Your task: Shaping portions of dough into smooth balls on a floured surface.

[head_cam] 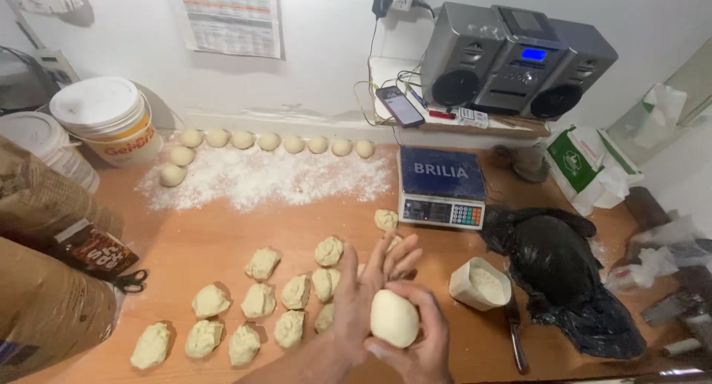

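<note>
My right hand [423,339] cups a smooth dough ball [393,319] against the palm of my left hand [367,287], whose fingers are spread upward. Both hands hover over the wooden table [215,243] near its front edge. Just left of them lie several rough, unrolled dough pieces [259,301]. A row of smooth rolled dough balls [269,141] lines the back of a floured patch [267,178] by the wall.
A digital scale [442,187] stands behind my hands. A small white cup of flour [480,284], a knife [516,332] and a black plastic bag [564,280] lie to the right. White buckets [107,117] and brown sacks [44,280] fill the left. A stereo [515,57] and phone [400,106] sit on a shelf.
</note>
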